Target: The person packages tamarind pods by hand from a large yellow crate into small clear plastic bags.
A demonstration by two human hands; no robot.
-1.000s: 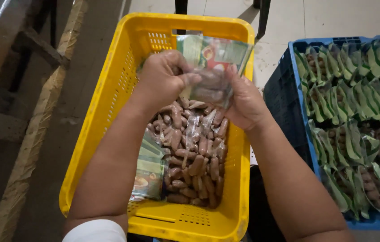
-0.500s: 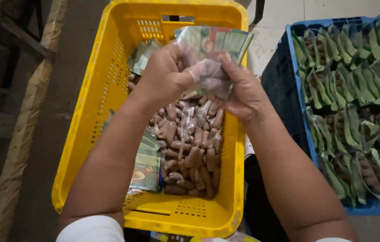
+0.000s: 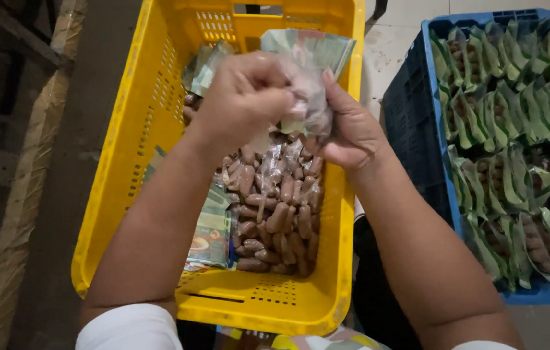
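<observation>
Two hands are held up over a yellow crate (image 3: 158, 123). The left hand (image 3: 244, 97) and the right hand (image 3: 347, 129) are close together, and both pinch a small clear bag (image 3: 307, 104). The left hand's fingers are shut tight on the near left side of the bag. The right hand's thumb and fingers are shut on its right side. The bag has a green printed top (image 3: 310, 48) that sticks up on the far side of the hands. Down in the crate lie lots of brown nuts (image 3: 275, 214), in a heap under the hands. Some green flat packets (image 3: 213, 233) lie just beside the nuts on the left. To the right stands a blue crate (image 3: 418, 116), full of green filled packets (image 3: 515, 149) in rows.
</observation>
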